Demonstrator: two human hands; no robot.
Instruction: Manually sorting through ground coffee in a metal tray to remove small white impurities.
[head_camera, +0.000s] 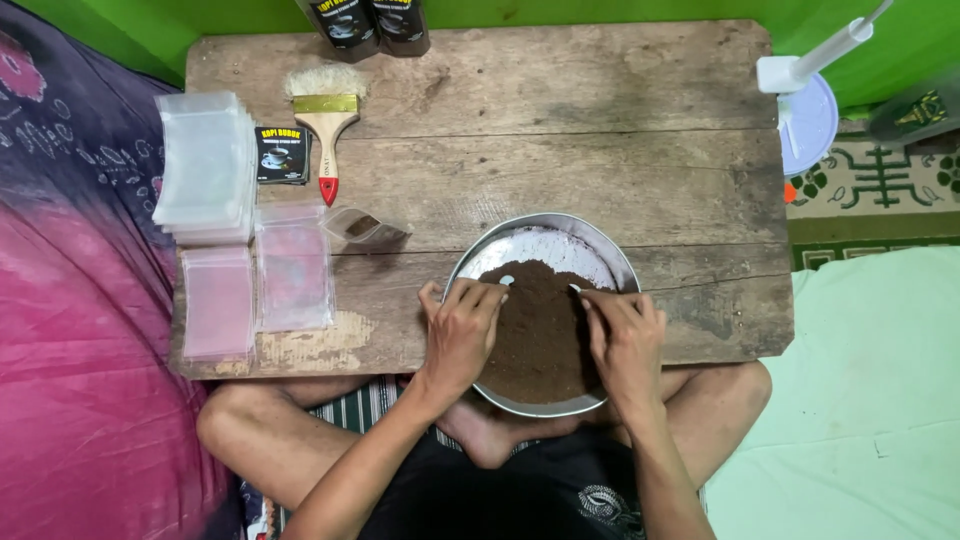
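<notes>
A round metal pan (600, 243) sits at the near edge of a low wooden table (560, 110), holding a heap of dark brown powder (540, 335). My left hand (462, 330) rests on the pan's left side with fingers curled at the powder's edge. My right hand (625, 335) is on the right side, fingers bent down into the powder. What the fingertips pinch is hidden. A small clear pouch (365, 228) with a little brown powder lies left of the pan.
Stacks of clear plastic bags (205, 165) and flat bags (292, 265) lie at the table's left. A paintbrush (326, 120) and a small black packet (283, 153) lie behind them. Two dark packages (365, 22) stand at the far edge. A white device (805, 105) is at the right.
</notes>
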